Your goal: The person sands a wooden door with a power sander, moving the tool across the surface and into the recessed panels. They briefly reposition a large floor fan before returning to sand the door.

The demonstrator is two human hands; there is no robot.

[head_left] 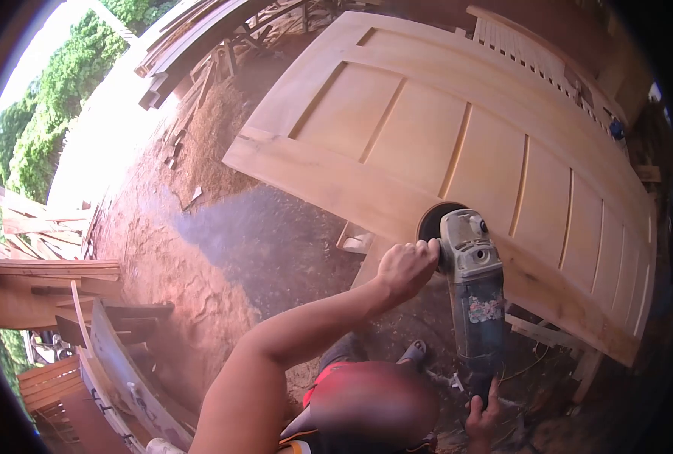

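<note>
A power tool with a grey head and dark body point(478, 303) has its round black disc point(441, 222) on or just over the near edge of a large pale wooden panel point(419, 129) with recessed sections. My left hand point(407, 268) is closed round the side handle by the tool's head; the handle itself is mostly hidden. Lower down, my right hand point(484, 412) grips the rear end of the tool's body, fingers wrapped round it. The contact between disc and wood cannot be seen clearly.
Stacked boards point(192, 45) lie at the upper left. A slatted wooden piece point(525, 57) is beyond the panel. Wooden parts point(117, 348) stand at the lower left. Sawdust covers the ground point(192, 257). A thin cord hangs under the panel, near a support leg point(587, 374).
</note>
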